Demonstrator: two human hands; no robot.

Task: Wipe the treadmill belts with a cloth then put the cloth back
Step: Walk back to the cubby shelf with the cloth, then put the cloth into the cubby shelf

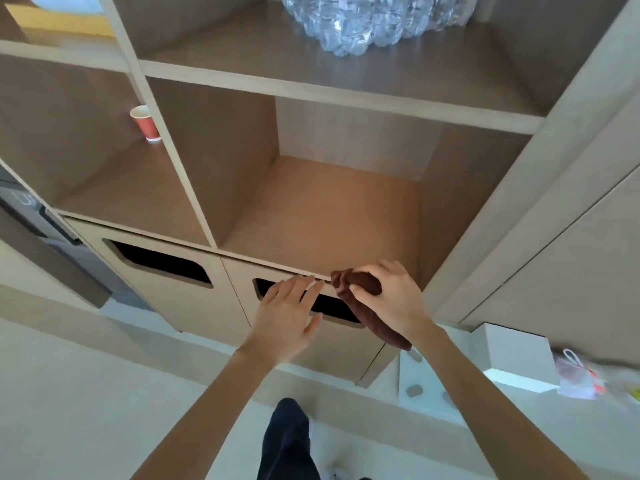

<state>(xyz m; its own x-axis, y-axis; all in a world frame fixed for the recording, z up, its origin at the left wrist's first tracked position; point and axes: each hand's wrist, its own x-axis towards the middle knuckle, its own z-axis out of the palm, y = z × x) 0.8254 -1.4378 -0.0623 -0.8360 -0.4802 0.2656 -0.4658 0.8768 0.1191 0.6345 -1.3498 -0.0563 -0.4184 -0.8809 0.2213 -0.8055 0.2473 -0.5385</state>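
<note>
A dark brown cloth [363, 306] is bunched in my right hand [391, 299], which grips it at the front edge of a wooden shelf compartment [329, 209]; the cloth's tail hangs down below my wrist. My left hand [287, 313] is held flat with straight fingers just left of the cloth, in front of the cabinet door with a dark cut-out handle [263, 289]. No treadmill is in view.
The shelf unit has a red paper cup [145, 123] in the left compartment and a pack of plastic water bottles [374, 19] on the upper shelf. A second cut-out door [159, 261] sits lower left. White boxes [516, 358] and a plastic bag [578, 375] lie on the floor at right.
</note>
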